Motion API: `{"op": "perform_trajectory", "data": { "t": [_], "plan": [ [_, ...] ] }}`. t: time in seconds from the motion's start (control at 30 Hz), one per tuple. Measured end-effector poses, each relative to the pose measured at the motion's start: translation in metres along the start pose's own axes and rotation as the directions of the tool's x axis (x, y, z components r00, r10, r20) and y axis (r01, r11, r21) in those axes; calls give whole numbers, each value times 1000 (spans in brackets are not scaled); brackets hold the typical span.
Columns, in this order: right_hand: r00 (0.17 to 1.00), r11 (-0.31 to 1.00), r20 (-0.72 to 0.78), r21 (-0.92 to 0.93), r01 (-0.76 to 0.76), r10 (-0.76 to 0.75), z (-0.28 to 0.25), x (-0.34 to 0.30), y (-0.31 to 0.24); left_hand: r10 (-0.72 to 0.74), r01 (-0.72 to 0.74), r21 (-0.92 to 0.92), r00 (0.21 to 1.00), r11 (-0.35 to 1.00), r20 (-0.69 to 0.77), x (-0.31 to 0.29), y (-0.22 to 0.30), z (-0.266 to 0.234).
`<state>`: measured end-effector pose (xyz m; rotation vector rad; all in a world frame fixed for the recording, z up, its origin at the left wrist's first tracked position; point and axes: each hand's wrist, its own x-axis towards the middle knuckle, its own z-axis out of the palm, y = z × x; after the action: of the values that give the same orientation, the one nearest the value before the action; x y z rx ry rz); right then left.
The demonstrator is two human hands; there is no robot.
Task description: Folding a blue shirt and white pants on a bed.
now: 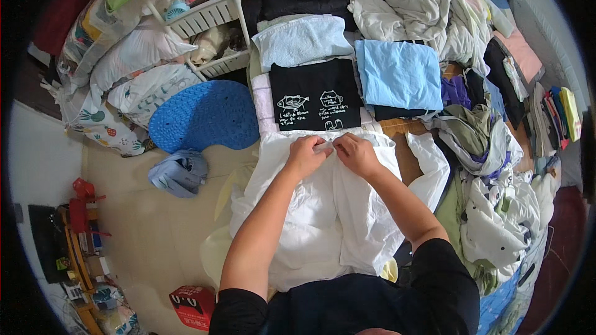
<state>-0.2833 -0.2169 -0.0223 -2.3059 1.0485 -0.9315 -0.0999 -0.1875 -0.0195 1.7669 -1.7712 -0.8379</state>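
A cluttered bed (410, 149) carries folded clothes; both hands, left hand (306, 154) and right hand (357, 152), pinch the white garment (323, 217) with closed fingers, black shirt (315, 94) just beyond.

Folded black printed shirt (315, 94), folded light-blue cloth (400, 74), blue round mat (205, 115), red box (194, 306)

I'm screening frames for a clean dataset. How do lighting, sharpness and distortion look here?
Head view: even, soft light, no harsh glare; both hands, left hand and right hand, sharp on the white garment; fisheye bends the edges, with a black vignette at the corners; the red box near the rim looks softer.
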Motion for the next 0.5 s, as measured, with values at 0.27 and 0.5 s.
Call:
{"op": "perform_trajectory", "data": {
  "t": [0.27, 0.5],
  "plan": [
    [982, 972, -25, -144, 183, -189, -16, -12, -33, -77, 136, -269, 972, 953, 221, -8, -4, 3],
    [955, 930, 52, -219, 296, -291, -19, -18, -41, -99, 223, -222, 881, 949, 463, -16, 11, -18]
  ]
}}
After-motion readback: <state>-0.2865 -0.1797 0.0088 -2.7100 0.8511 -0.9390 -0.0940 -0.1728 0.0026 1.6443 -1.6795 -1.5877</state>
